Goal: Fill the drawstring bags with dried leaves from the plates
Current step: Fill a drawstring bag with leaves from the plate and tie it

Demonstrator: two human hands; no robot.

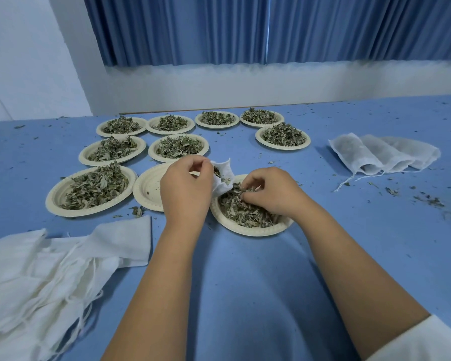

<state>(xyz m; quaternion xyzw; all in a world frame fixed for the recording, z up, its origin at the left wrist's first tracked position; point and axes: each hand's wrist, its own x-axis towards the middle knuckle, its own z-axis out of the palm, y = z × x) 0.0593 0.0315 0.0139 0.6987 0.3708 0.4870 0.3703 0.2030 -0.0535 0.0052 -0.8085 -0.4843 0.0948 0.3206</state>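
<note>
I am pinching the open drawstring bag [223, 175] in my left hand [185, 190] while my right hand [267, 192], just beside it, is closing on dried leaves [245, 209] in the plate [255, 230] beneath.

Empty bags [37, 277] left, plates [167, 149] behind, filled bags [383, 152] right.

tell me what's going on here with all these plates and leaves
A person is stuffing dried leaves into small white drawstring bags. The left hand holds one open bag over the nearest plate, and the right hand is pinching up leaves from it. One plate beside it is nearly empty; eight more are still heaped. Filled bags lie to the right, empty ones at the near left.
</note>
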